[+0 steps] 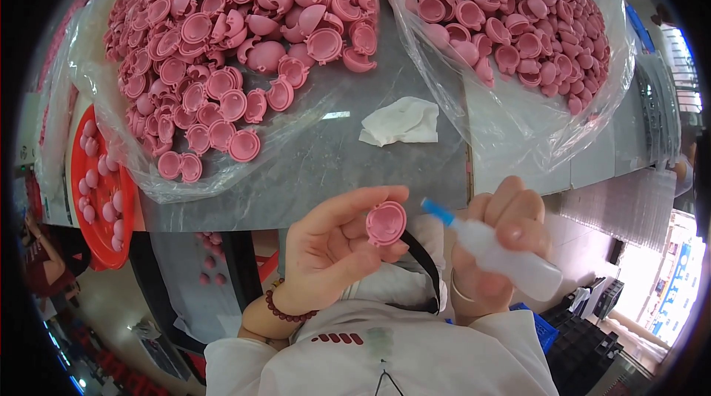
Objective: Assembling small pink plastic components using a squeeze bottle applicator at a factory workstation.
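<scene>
Between the thumb and fingers of my left hand (pixel 326 248) is a small round pink plastic shell (pixel 386 223), its hollow side facing up. My right hand (pixel 492 240) grips a translucent white squeeze bottle (pixel 511 261), tilted so that its blue tip (pixel 438 211) points toward the shell. A gap separates the tip from the shell, and both hands are just off the table's near edge. Beyond them, a crumpled white tissue (pixel 401 122) lies on the grey table (pixel 318 174).
Pink shells are heaped on clear plastic sheeting at the far left (pixel 252 18) and far right (pixel 518 18). A red oval tray (pixel 96 229) with several pink balls stands at the left. Another person (pixel 48 263) is at the far left. A blue crate (pixel 541 328) is low on the right.
</scene>
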A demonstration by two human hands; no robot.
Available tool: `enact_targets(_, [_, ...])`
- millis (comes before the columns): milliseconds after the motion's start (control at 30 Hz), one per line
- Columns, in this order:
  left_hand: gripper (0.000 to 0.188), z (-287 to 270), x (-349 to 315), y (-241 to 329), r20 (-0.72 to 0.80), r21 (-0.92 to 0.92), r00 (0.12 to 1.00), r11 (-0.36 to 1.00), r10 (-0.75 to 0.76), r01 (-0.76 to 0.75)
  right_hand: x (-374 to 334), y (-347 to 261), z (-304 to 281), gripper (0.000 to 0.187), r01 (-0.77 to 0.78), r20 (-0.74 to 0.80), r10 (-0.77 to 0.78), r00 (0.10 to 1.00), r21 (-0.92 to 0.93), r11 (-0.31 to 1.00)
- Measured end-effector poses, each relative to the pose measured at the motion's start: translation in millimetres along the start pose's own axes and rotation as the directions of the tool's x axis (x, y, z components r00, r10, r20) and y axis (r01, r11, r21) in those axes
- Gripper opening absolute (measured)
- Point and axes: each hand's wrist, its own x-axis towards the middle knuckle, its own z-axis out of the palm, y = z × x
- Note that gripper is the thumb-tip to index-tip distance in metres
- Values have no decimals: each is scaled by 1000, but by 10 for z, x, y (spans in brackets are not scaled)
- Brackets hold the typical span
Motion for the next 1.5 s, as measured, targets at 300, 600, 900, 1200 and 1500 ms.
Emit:
enact_targets(300, [47,-56,-17,-67,3,58,999,997,47,-47,76,-167,128,51,16,161,25,987,-247,969])
enact_targets(600, [48,-61,-21,-45,22,37,999,999,35,-36,86,-196,126,47,-36,180,83,980,-250,968])
enact_targets(900, [47,-63,-33,-39,40,51,998,997,47,-49,80,-153,138,41,25,99,1,995,-270,963])
enact_targets(1200, [46,-89,-61,-35,28,87,996,992,84,-87,62,-117,109,38,54,47,-39,998,-389,920])
enact_targets(1500, [46,-108,-60,-57,2,273,973,936,232,-223,46,-151,81,33,-101,46,118,992,-270,958])
